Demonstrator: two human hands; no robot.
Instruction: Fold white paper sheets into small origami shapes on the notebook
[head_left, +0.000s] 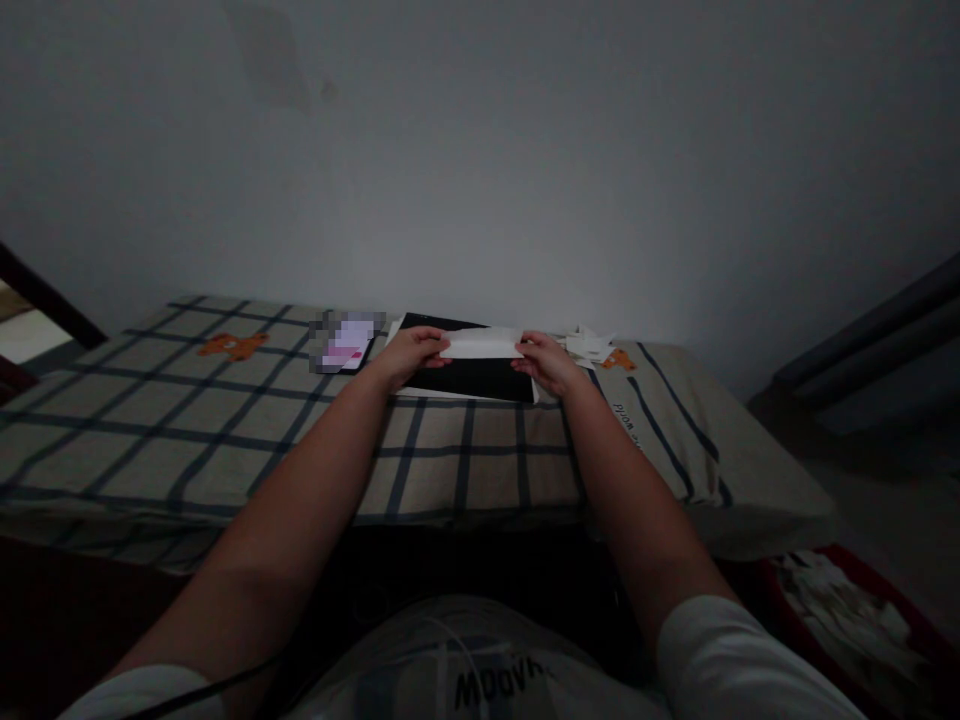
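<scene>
A strip of white paper (481, 344) is stretched level between my two hands. My left hand (412, 356) pinches its left end, and my right hand (546, 362) pinches the right end. Beneath the strip lies a flat black board or folder (472, 380), with white sheet edges showing around it. Just beyond my right hand is a small heap of white paper pieces (589, 345). To the left of my left hand rests a phone (351, 342) with a lit, partly blurred screen.
A checked cloth (300, 420) with orange bear prints covers the table, which stands against a grey wall (480, 180). On the floor at lower right, a red container (832, 555) holds crumpled pale material. Dark folded fabric hangs at far right.
</scene>
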